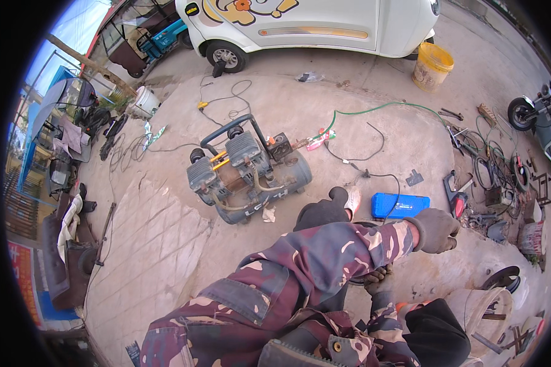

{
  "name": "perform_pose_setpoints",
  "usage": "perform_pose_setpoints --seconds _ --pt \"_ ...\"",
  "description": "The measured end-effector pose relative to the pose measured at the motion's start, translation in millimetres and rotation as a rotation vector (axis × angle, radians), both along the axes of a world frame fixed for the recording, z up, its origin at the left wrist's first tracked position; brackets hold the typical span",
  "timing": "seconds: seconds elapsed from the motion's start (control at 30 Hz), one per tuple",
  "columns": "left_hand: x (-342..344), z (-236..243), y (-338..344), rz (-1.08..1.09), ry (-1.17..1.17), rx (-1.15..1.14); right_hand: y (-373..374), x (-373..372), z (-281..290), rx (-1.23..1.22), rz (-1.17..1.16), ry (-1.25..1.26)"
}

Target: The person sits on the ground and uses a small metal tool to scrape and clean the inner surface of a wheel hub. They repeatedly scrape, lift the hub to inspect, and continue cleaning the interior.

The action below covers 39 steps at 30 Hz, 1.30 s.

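My left arm, in a camouflage sleeve, reaches across to the right. My left hand (436, 230), in a grey glove, is closed in a fist, and I see nothing in it. My right hand (379, 282), also gloved, sits under that sleeve with its fingers curled over the edge of a dark round tyre (356, 282), which is mostly hidden. A blue flat case (401, 205) lies on the concrete just beyond my left hand. A black shoe with a pink sole (343, 202) is beside it.
A grey twin-cylinder air compressor (246, 172) stands ahead on the concrete, with hoses and cables around it. Tools and parts (493, 183) lie scattered on the right near a scooter (542, 116). A yellow bucket (433, 65) and a white car (312, 24) are further off. A white bucket (479, 313) sits at lower right.
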<state>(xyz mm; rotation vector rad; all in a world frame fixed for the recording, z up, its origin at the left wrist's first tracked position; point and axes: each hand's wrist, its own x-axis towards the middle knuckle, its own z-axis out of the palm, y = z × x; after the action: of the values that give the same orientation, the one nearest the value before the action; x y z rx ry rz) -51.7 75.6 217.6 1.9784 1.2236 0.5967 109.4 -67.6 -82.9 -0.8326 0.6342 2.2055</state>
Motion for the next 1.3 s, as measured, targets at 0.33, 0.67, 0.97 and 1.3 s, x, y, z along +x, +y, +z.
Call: perform_pose_setpoints --seconds 0.33,0.67,0.97,1.3 --pt "-4.9 -2.0 0.2 -0.042 0.001 -0.004 4.2 1.6 -35.5 0.192 0.241 -0.333" --pt "-2.7 -9.4 1.7 -0.062 0.023 0.023 5.5 2.0 13.3 0.924 1.187 -1.847" --pt "-0.5 -13.1 0.9 -0.085 0.036 0.025 1.5 21.4 -32.8 0.125 0.45 -0.366" --pt "-3.3 -5.2 0.4 -0.103 0.02 -0.004 36.9 -3.6 50.5 0.948 1.388 -1.922"
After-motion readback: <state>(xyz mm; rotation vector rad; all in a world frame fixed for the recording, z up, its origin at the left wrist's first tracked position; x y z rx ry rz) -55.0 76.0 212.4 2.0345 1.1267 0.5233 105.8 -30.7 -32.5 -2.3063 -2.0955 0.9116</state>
